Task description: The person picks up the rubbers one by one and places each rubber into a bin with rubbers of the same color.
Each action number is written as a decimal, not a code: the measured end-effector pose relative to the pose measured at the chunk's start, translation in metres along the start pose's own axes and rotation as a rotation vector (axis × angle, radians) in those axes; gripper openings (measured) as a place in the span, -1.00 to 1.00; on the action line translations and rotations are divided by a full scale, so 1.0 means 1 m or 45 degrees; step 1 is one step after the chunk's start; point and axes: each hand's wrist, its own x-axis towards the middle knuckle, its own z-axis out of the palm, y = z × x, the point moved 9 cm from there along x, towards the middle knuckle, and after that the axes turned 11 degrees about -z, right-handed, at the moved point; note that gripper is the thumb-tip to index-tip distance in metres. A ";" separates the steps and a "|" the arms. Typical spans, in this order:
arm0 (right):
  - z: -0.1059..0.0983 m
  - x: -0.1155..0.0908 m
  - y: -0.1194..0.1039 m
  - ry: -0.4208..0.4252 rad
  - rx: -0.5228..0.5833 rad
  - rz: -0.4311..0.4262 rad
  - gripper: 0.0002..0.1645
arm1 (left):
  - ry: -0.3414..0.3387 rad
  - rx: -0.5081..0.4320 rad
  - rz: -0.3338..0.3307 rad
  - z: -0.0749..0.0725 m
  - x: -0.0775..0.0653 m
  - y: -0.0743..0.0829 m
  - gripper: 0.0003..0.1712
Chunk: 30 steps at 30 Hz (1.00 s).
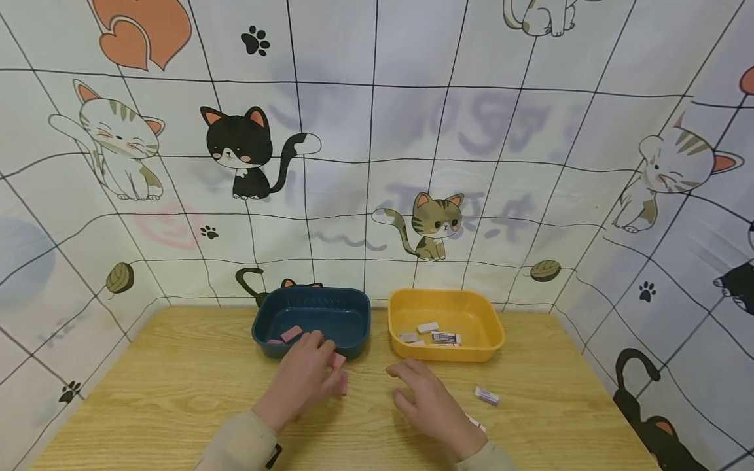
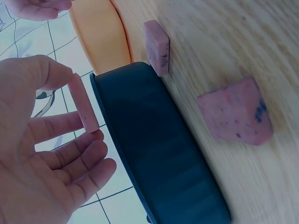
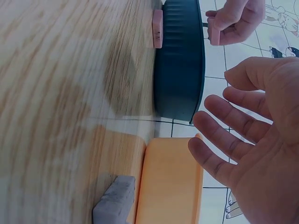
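My left hand is at the front rim of the dark blue bin. Between thumb and fingers it pinches a pink eraser, held upright in the left wrist view. On the wood in front of that bin lies another pink eraser, partly covered by the hand in the head view. A chunky, blue-stained pink eraser also rests on the table. Inside the blue bin are pink erasers. My right hand hovers before the yellow bin, fingers loosely bent and holding nothing.
White erasers lie in the yellow bin, one with a dark printed sleeve. To its front, a sleeved eraser sits on the table, and a white one is half hidden by my right hand. A cat-print cloth hangs behind.
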 end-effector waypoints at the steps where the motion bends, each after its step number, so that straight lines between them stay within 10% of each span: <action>1: 0.000 0.000 0.000 0.000 0.002 -0.003 -0.67 | 0.003 0.002 -0.001 0.000 0.001 0.000 -0.78; 30: 0.003 0.001 -0.008 0.031 -0.026 -0.090 -0.66 | -0.042 -0.014 -0.134 0.018 0.039 -0.010 -0.79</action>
